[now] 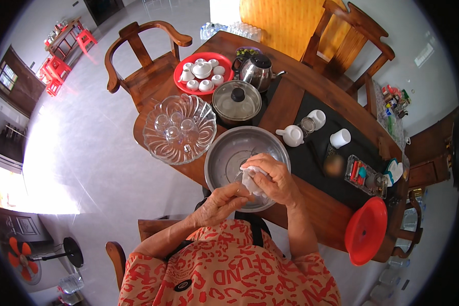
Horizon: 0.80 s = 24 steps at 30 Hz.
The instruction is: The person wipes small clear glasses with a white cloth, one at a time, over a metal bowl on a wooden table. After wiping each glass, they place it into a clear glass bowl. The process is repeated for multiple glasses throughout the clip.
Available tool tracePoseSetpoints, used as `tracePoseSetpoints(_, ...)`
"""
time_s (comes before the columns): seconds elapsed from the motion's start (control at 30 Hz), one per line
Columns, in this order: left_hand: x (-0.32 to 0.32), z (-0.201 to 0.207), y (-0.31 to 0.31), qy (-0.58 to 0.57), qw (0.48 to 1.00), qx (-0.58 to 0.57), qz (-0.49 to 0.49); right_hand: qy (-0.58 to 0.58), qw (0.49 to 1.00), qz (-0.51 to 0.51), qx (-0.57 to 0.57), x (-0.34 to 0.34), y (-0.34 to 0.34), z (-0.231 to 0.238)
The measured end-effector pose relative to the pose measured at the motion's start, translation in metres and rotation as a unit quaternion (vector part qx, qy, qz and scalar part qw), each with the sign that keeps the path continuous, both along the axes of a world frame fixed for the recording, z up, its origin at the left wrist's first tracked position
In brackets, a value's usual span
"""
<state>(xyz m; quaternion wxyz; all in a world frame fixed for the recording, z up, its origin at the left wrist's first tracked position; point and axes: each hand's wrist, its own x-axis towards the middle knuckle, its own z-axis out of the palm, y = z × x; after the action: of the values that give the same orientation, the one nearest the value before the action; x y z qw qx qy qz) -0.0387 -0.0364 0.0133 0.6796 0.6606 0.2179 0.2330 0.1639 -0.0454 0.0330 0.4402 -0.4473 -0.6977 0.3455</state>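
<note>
We judge the work with the crumpled thin white cloth (253,183) as under way, not finished; small clear drinking glasses (173,133) sit in the fluted clear bowl (205,118), left beyond our fingers. What remains, we cannot tell. The cloth lies between both hands' fingers, above the round silver metal basin (219,164): our right hand (274,182) curls over it, our left hand (223,202) closes at its lower edge, seemingly pinching it. Anything inside is hidden.

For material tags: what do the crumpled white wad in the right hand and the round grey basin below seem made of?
Crumpled white wad: matte cloth or tissue, by its soft folds; which is unclear. Round grey basin: probably stainless steel, satin, from metallic sheen.
</note>
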Motion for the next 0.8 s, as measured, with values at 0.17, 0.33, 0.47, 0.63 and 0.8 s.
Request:
tracePoseSetpoints(0.17,0.003,0.004,-0.002,-0.036,0.997,0.037,-0.059,0.15,0.966,0.136,-0.162,0.018,0.006,-0.018)
tracePoseSetpoints(0.33,0.005,0.014,0.0,-0.109,0.992,-0.026,-0.054,0.371,0.879,0.133,-0.269,0.015,-0.008,-0.045)
tracePoseSetpoints(0.47,0.006,0.006,0.006,-0.089,0.993,-0.077,-0.004,0.443,0.841,0.029,-0.311,0.016,-0.025,-0.05)
tracePoseSetpoints(0.63,0.009,-0.009,0.016,-0.122,0.991,-0.037,0.042,0.554,0.749,-0.024,-0.363,0.011,-0.036,-0.049)
tracePoseSetpoints(0.8,0.014,-0.01,0.021,-0.102,0.992,0.05,0.055,0.54,0.783,-0.062,-0.302,-0.001,-0.037,-0.044)
